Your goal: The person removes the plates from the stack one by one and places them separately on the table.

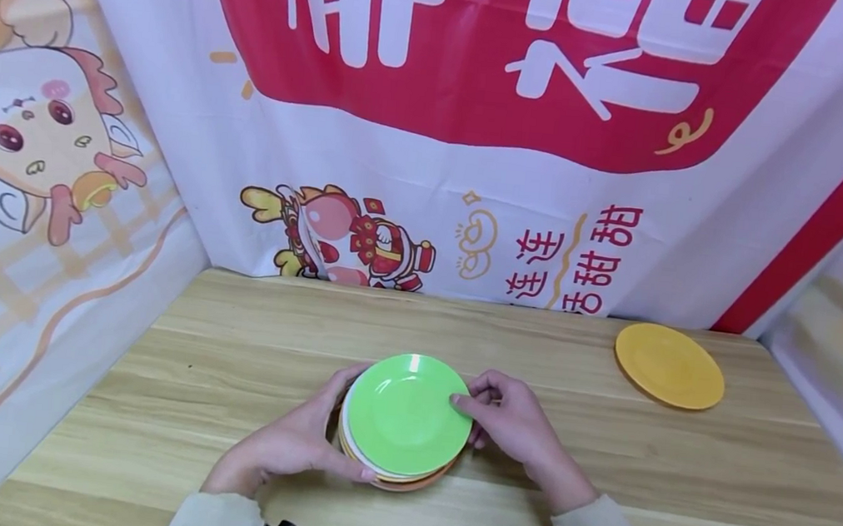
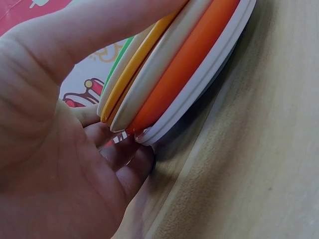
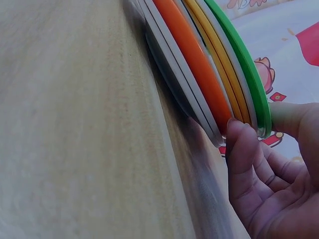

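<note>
A stack of small plates sits on the table in the middle of the head view, with a green plate [image 1: 408, 416] on top. Beneath it, the left wrist view shows the edges of white, yellow and orange plates [image 2: 184, 64]. My left hand [image 1: 304, 437] grips the stack from the left, thumb along the near side and fingers around the far side. On the right, my right hand [image 1: 513, 421] pinches the green plate's rim, thumb on top. Its other fingers lie against the plate edges, as the right wrist view shows.
A yellow plate [image 1: 670, 367] lies alone at the back right of the wooden table [image 1: 274, 317]. Behind the table hangs a printed red and white cloth [image 1: 456, 216], and another patterned cloth [image 1: 36, 279] closes off the left side.
</note>
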{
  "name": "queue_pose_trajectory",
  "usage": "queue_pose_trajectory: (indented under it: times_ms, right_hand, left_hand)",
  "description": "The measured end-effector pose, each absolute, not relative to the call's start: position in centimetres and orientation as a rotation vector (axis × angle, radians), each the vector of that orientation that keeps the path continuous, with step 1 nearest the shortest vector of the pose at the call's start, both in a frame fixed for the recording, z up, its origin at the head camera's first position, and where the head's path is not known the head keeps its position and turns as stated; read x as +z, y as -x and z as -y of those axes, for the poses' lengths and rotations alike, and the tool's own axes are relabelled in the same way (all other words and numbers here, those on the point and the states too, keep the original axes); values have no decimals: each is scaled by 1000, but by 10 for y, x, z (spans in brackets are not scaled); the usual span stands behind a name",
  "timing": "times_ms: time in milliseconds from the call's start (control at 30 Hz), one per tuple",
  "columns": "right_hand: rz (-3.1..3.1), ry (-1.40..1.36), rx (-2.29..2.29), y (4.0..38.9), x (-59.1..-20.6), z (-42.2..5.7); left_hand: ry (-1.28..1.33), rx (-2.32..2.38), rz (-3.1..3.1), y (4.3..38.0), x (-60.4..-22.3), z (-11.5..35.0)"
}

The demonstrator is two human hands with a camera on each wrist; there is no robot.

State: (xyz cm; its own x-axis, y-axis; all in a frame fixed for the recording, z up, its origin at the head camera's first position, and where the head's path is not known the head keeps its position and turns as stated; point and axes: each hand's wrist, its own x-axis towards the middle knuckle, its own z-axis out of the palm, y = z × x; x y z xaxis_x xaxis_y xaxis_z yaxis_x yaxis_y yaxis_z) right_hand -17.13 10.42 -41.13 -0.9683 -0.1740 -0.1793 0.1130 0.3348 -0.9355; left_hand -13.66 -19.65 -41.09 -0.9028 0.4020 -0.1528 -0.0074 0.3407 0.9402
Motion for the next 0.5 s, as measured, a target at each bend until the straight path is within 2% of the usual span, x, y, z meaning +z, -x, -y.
queue_pose_trajectory:
  times_ms: [500]
  right_hand:
    - [-2283, 56, -1740, 174, -412, -111]
  left_hand:
    - [-343, 1588, -2240, 137, -412, 196]
